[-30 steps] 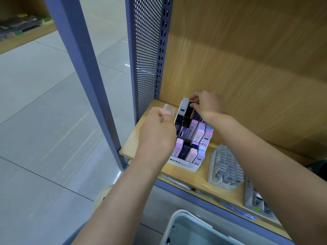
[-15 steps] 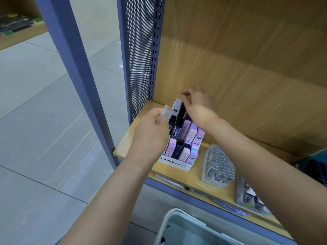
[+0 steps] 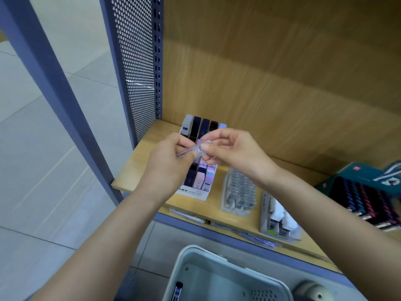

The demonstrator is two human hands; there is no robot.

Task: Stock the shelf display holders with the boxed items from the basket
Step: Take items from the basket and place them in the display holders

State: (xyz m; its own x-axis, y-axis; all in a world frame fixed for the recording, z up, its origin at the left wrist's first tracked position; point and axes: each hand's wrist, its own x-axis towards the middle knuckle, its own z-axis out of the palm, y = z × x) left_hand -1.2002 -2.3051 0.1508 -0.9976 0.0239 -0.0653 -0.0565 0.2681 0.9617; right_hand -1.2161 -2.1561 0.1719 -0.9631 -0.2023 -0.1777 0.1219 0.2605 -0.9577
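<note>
Clear plastic is what both hands are clamped on. The left hand (image 3: 167, 161) pinches one end of a small clear plastic piece (image 3: 192, 151) between thumb and curled fingers, and the right hand (image 3: 236, 153) pinches the other end, so the fingertips almost meet. Whether it is a wrapper or a little transparent case cannot be told. Holding it at both ends, up and free of the shelf, looks like working it open or apart, not setting it down. Directly beneath the hands stands the MONO display holder (image 3: 195, 193). Its stepped rows are already filled with upright boxed items (image 3: 200, 127) in black, grey, pink and pale blue, tilted back so their faces show to a shopper. It sits at the left end of the wooden shelf (image 3: 138, 168), close to the perforated side panel (image 3: 134, 61). To its right lie a clear compartmented holder (image 3: 238, 192), then a tray of white-capped items (image 3: 277, 218), and further right a teal display box (image 3: 368, 187). The basket (image 3: 195, 249) waits below the shelf edge, within easy reach, with one dark boxed item (image 3: 178, 290) visible inside it.
</note>
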